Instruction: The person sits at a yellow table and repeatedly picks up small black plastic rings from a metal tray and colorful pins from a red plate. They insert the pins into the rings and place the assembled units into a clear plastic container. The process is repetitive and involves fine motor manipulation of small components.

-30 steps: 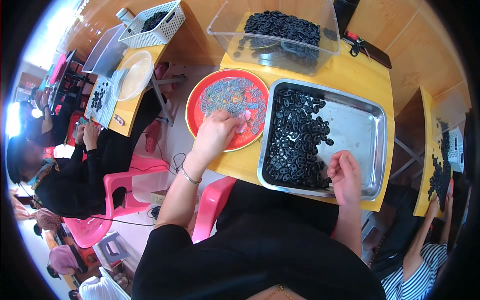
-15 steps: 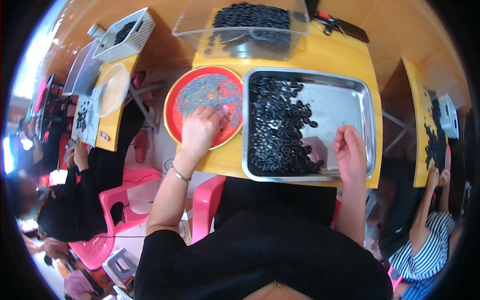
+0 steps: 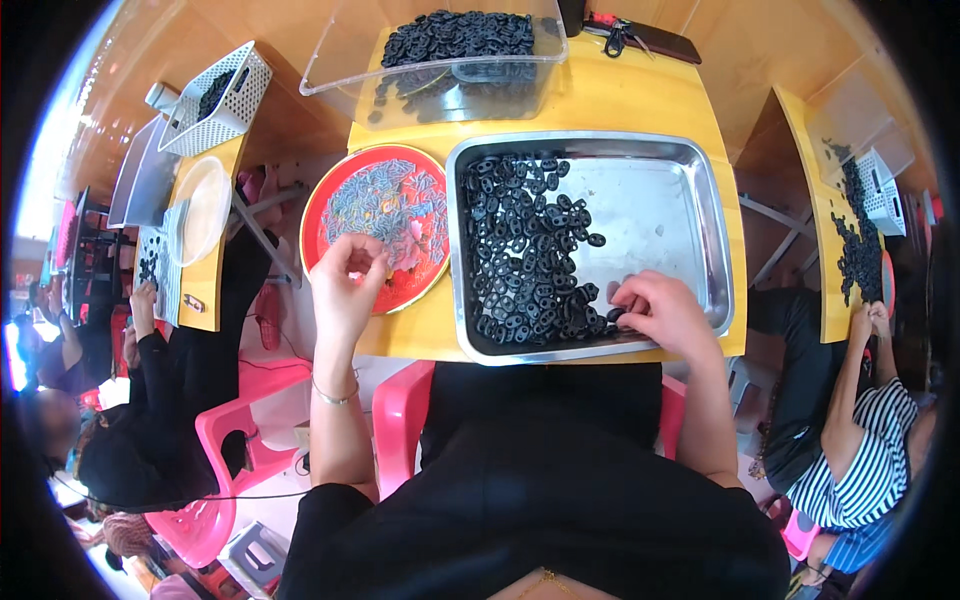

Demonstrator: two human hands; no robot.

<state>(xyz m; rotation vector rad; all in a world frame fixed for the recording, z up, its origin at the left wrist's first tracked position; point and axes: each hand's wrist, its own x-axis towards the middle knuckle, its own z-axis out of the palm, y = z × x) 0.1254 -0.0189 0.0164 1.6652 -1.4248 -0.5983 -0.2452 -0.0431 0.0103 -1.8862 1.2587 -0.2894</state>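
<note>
Over the near-left part of a red round plate (image 3: 318, 205), my left hand (image 3: 345, 285) has thumb and fingertips closed in a pinch. Whatever it holds is too small to make out. Many small grey pin-like pieces (image 3: 375, 200) lie scattered on the plate. Beside it is a shiny metal tray (image 3: 650, 215), its left half covered with small black oval pieces (image 3: 520, 250) that show two holes each. My right hand (image 3: 665, 315) reaches into the tray's near side, fingers closed on one black oval piece (image 3: 615, 315) at the edge of the pile.
A clear plastic bin (image 3: 440, 95) of black pieces stands behind the tray on the yellow table (image 3: 600, 95). Cutters (image 3: 615, 40) lie at the far right. People work at side tables left and right, near a white basket (image 3: 235, 100) and a pink chair (image 3: 230, 420).
My left hand has drawn back from among the grey pins toward the plate's near-left edge. My right hand has moved left and taken hold of a black piece. The view has shifted slightly.
</note>
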